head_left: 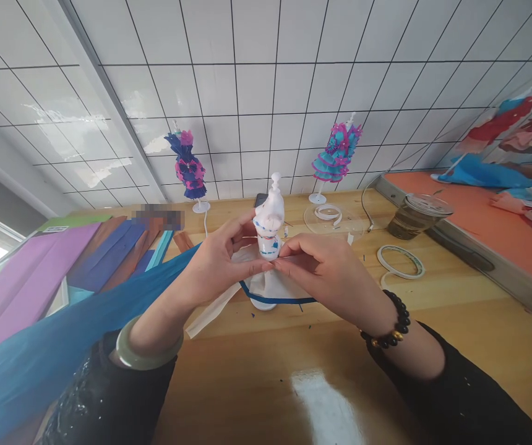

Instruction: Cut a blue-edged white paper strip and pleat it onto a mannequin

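Observation:
A small white dress form [271,216] with blue markings stands upright in front of me on a white base. Around its lower body hangs a thin white skirt [275,288] with a dark blue border along the bottom edge. My left hand [229,253] curls round the form's left side, its thumb and fingers pinching the skirt's top edge at the waist. From the other side, my right hand [324,266] pinches the same top edge between thumb and forefinger, close to the left thumb. The fingertips hide part of the waist.
Two small dressed forms, one navy and pink [189,170], one turquoise and pink [338,154], stand by the tiled wall. Coloured crepe paper sheets [38,259] lie left, a long blue strip [85,334] under my left arm. A tape roll [400,262] and a cup [414,216] stand right.

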Action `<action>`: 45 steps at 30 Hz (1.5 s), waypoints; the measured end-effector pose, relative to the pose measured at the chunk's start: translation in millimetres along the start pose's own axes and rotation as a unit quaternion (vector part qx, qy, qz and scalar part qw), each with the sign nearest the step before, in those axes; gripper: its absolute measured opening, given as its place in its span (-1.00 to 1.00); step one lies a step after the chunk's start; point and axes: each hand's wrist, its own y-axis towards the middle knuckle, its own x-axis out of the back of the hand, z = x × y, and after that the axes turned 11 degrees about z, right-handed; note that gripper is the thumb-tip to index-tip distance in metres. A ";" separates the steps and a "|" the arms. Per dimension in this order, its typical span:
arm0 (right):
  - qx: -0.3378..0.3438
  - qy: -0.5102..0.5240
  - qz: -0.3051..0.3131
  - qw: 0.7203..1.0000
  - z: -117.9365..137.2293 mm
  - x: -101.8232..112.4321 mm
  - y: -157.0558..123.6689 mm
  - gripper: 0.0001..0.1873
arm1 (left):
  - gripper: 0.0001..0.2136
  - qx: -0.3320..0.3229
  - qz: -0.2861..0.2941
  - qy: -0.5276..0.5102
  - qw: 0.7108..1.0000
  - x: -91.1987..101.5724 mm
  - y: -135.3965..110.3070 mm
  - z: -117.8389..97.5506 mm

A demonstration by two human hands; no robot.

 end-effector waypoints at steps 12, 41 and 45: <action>-0.028 0.018 0.033 0.999 -2.2 5.0 -1.3 -0.84 | -0.49 0.006 -0.013 0.034 0.999 1.5 -0.5 -4.8; 0.018 0.065 0.079 0.995 7.3 7.7 -2.1 -0.82 | -0.46 0.028 0.018 0.009 0.999 4.9 -2.5 -11.3; 0.053 0.067 0.085 0.993 8.8 7.2 -2.1 -0.82 | -0.43 0.026 0.023 -0.002 0.999 5.2 -2.6 -9.9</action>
